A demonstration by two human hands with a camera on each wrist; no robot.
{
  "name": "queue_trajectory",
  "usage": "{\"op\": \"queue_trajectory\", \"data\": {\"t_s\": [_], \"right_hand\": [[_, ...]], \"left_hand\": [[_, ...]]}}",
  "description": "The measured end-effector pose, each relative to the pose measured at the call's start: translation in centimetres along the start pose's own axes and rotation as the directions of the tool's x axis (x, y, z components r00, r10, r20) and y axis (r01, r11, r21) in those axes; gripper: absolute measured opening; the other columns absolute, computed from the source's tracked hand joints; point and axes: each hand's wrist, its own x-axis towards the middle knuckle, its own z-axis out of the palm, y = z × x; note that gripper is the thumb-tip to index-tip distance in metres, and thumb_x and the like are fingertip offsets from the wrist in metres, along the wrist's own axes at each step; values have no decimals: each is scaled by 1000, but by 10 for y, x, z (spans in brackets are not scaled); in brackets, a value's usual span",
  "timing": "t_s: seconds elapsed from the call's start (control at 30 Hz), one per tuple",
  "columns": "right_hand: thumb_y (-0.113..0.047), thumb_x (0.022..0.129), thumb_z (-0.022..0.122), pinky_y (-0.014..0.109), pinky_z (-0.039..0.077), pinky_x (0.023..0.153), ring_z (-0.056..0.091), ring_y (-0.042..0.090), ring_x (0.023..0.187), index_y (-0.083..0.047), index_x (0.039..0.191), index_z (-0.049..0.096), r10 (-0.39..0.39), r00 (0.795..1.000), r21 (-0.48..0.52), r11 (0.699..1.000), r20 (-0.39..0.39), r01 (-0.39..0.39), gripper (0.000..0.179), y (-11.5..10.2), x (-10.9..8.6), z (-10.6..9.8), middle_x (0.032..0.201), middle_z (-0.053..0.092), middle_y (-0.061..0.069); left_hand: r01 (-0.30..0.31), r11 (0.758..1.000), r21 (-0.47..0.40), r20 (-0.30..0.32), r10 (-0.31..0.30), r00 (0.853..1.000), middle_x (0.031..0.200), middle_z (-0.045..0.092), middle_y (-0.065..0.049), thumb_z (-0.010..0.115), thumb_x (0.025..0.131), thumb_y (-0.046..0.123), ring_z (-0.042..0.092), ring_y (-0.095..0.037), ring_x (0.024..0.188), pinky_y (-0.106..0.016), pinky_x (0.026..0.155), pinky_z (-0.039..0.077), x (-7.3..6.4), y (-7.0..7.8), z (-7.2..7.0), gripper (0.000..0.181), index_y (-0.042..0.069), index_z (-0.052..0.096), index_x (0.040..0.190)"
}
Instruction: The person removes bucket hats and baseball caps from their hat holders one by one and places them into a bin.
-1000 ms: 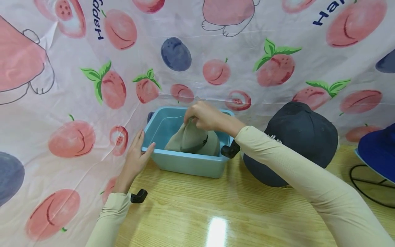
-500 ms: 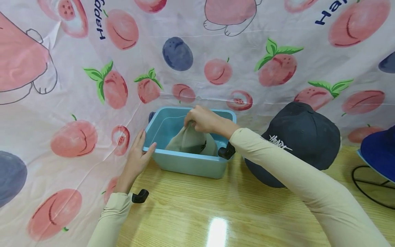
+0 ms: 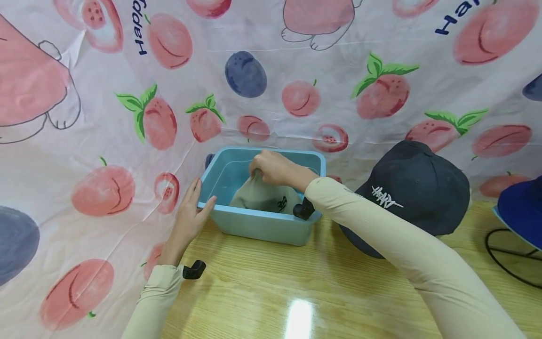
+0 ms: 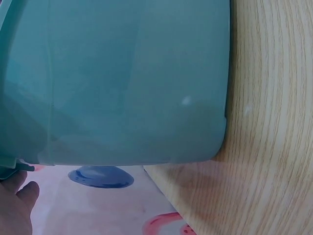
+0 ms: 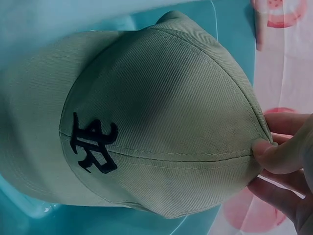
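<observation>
A khaki-green baseball cap [image 3: 271,194] with black embroidery sits inside a light-blue plastic bin [image 3: 258,227]. My right hand [image 3: 275,168] pinches the crown of that cap at its top. In the right wrist view the thumb and fingers grip the cloth of the cap [image 5: 166,98], and its brim lies to the left. My left hand [image 3: 188,216] rests at the bin's left end, fingers straight along the outside and thumb at the rim. The left wrist view shows the bin's side wall [image 4: 122,83] and part of the left hand [image 4: 17,205] at its corner.
A dark navy cap [image 3: 417,188] with white lettering stands right of the bin, partly behind the right sleeve. Farther right, a blue hat [image 3: 522,207] is above a black wire stand [image 3: 508,263]. A fruit-print cloth [image 3: 271,61] hangs behind the wooden table [image 3: 241,282].
My right hand has lowered with the cap, which sits deeper in the bin and has turned slightly. The left hand stays at the bin's left end.
</observation>
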Motion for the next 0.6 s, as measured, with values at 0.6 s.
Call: {"op": "queue_trajectory", "data": {"t_s": [0.6], "right_hand": [[16,80,47,32,48,82,57,24,101,-1,106,69,71,993,4,997,95,-72,38,0,12,15,106,63,13]], "left_hand": [[-26,1000,-2,-31,26,999,155,20,-14,55,94,38,22,-31,139,-53,108,25,2,-2,4,74,-5,26,146]]}}
